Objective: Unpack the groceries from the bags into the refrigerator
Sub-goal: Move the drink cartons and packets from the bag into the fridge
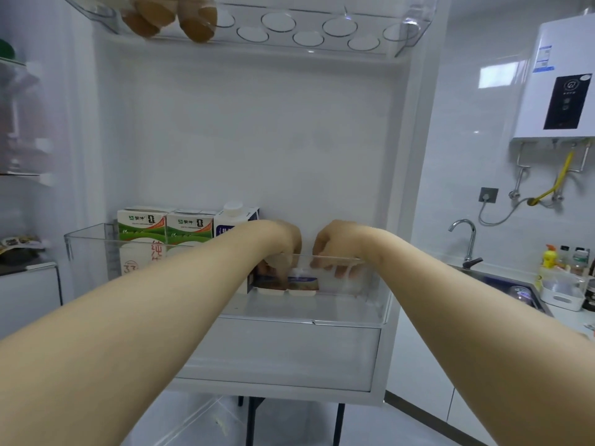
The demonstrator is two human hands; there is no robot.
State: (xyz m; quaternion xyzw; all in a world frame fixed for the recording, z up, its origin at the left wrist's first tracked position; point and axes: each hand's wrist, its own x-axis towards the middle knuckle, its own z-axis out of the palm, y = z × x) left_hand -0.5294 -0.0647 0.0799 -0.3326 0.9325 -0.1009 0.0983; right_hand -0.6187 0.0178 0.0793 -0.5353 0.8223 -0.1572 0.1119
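**Q:** How is the step to be done well?

**A:** The yogurt cups [302, 285] are to be seated flat on the floor of the door bin [347, 312], just right of the milk cartons [190, 228] that stand at the bin's left end. Release is advised only once the pack is level.

**Q:** How are the hands posed?

**A:** Both are reached over the bin's front rim. The left hand [279, 244] is curled downward, with the cups pinched. The right hand [336, 246] is curled just beside them, but whether it grips cannot be told.

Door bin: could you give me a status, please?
In clear door bin: left hand, right hand. Left touches small white yogurt cups. Further left, green-white milk cartons.
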